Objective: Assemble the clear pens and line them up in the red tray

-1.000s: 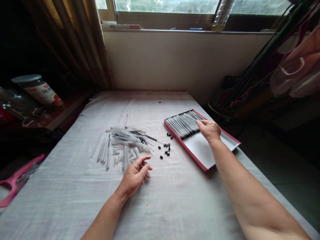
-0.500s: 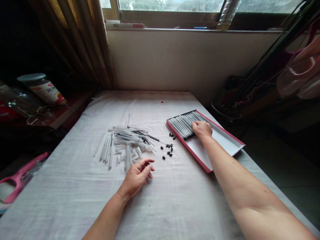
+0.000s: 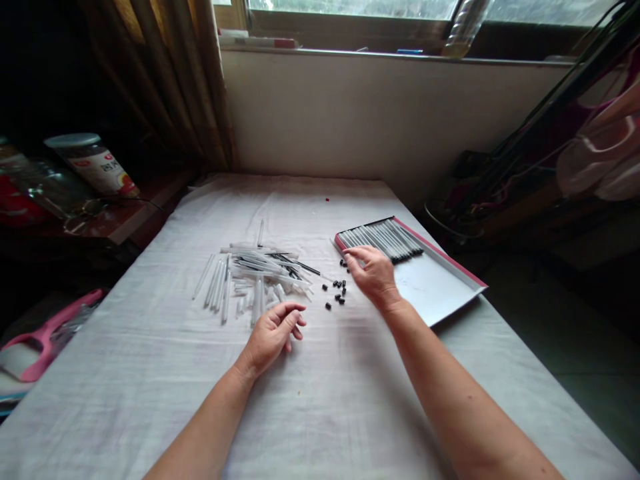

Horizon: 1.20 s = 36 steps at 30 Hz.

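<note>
My left hand rests on the cloth with fingers loosely bent and apart, holding nothing. Just beyond it lies a pile of clear plastic tubes, with thin black sticks among them. My right hand hovers over the left edge of a shallow red-rimmed box, its fingers stretched toward the left and nothing visible in them. Inside the box, a row of clear pen-like tubes with black ends lies side by side. Several small black caps are scattered between my hands.
A white cloth covers the table. Pink-handled scissors lie at the left edge. Jars stand on a dark side shelf. A tiny red piece lies near the back. Wall and window are behind the table.
My right hand has left the row of tubes in the box and moved left toward the black caps. My left hand has stayed nearly still. The view has shifted slightly.
</note>
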Each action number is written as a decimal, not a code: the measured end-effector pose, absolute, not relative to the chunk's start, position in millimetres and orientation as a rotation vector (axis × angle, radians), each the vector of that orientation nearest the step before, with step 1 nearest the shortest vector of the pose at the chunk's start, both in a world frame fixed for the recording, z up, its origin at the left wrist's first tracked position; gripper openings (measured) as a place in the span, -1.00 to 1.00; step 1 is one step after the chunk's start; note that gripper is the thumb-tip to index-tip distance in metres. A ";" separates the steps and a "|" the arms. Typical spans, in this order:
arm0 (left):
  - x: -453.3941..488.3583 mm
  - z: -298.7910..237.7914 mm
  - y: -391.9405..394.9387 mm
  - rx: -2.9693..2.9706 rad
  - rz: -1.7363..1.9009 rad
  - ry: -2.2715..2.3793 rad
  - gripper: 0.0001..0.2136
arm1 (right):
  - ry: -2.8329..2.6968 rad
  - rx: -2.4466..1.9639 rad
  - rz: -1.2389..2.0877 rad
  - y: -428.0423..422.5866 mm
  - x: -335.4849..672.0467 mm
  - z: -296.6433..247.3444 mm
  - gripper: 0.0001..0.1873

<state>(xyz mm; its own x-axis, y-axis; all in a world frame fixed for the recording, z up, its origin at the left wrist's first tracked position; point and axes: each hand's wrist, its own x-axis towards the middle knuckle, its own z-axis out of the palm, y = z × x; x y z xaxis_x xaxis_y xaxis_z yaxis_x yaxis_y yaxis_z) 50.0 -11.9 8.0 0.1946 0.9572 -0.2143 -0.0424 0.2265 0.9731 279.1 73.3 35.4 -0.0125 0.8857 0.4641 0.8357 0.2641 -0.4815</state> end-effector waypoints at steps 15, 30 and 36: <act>49.5 7.6 -12.5 1.095 0.943 1.112 -0.60 | -1.809 -1.519 0.367 36.9 231.4 1.1 -0.80; 48.2 10.3 -13.5 0.877 1.362 1.114 -0.58 | -1.794 -1.223 0.832 -6.8 233.4 9.1 -0.83; 46.5 9.5 -14.0 0.926 1.376 1.108 -0.58 | -1.971 -1.467 0.498 25.2 239.9 19.7 -0.81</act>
